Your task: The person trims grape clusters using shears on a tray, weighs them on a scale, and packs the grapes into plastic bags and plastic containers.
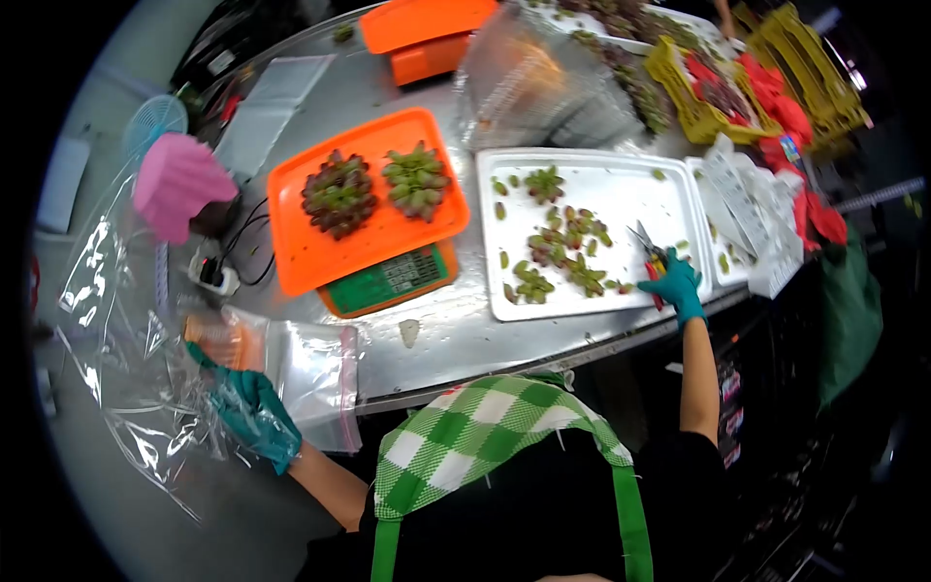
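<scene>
My left hand (250, 412), in a teal glove, grips a large clear plastic bag (145, 427) at the table's left front corner. The film wraps partly over its fingers and hangs off the edge. Beside it lie flat zip bags (315, 373). My right hand (676, 284), also gloved, is closed around red-handled pruning shears (657, 260) at the right side of a white tray (621, 167). The blades point away from me. Several small succulents (587, 276) and loose leaves lie in that tray. Two larger rosette succulents (339, 194) rest on an orange scale pan (369, 257).
The scale's green label (388, 276) shows under the pan. Behind are a second orange scale (427, 44), crumpled clear plastic (543, 92) and a yellow crate (684, 92). A pink cover (179, 186) and a power plug (215, 274) sit left. White trays (737, 213) stand right.
</scene>
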`<move>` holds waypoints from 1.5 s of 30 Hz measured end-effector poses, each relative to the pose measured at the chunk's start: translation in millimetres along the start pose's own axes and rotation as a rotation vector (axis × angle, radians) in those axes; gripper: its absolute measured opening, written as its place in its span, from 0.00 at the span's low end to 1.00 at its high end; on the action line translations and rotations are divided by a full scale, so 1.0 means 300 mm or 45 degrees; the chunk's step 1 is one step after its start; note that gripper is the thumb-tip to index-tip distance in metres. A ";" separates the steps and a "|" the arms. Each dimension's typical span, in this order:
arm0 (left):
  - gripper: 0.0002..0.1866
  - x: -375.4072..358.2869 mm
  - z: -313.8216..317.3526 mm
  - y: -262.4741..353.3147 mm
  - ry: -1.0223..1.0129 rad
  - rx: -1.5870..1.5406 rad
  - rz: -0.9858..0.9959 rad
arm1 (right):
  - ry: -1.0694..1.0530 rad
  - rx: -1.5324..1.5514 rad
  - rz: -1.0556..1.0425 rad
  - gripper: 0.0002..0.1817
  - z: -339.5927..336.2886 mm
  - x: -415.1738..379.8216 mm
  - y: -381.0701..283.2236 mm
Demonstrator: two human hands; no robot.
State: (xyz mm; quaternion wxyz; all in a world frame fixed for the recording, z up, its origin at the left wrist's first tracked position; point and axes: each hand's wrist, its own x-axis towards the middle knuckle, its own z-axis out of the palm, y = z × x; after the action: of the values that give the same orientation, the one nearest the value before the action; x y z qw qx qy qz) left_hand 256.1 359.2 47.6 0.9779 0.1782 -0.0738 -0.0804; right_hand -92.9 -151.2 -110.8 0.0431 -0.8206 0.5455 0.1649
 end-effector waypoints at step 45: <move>0.22 0.085 -0.185 0.002 0.183 -0.116 0.045 | -0.032 -0.166 -0.935 0.25 -0.740 -0.208 -1.070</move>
State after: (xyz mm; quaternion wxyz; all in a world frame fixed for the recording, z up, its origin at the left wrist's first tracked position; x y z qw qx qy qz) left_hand 290.6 373.8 -0.6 0.9891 0.1373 -0.0029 -0.0536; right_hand 226.7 -23.1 83.0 0.0538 -0.9605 0.2026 0.1827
